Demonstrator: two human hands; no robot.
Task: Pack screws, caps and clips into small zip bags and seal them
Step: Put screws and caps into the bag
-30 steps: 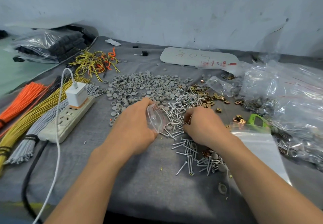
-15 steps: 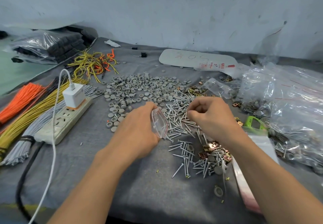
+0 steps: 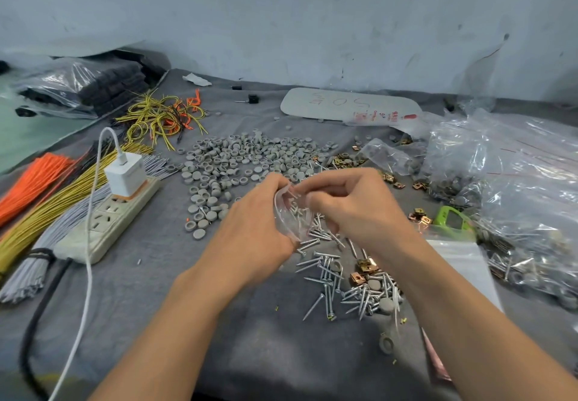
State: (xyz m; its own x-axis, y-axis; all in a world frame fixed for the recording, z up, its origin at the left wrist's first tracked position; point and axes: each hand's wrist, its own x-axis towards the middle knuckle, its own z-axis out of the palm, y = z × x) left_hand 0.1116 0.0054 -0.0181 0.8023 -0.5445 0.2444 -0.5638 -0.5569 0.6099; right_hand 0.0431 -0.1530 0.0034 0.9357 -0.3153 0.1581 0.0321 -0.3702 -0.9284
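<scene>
My left hand [image 3: 253, 228] holds a small clear zip bag [image 3: 292, 217] by its mouth, above the grey cloth. My right hand [image 3: 350, 203] is closed at the bag's opening with its fingertips pinched together; what they hold is hidden. Loose silver screws [image 3: 341, 288] lie scattered below and between my hands. A wide pile of grey round caps [image 3: 237, 163] spreads behind my left hand. Copper-coloured clips [image 3: 364, 267] sit among the screws, with more clips [image 3: 420, 215] to the right.
A white power strip [image 3: 106, 222] with a charger and cable lies left, beside orange, yellow and grey wire bundles [image 3: 47, 188]. Big clear bags of parts [image 3: 513, 188] fill the right. A flat stack of zip bags [image 3: 463, 272] lies under my right forearm. A green object [image 3: 452, 221] sits nearby.
My right hand rose from the screw pile and moved left to the bag's mouth. My left hand kept the bag and lifted it slightly.
</scene>
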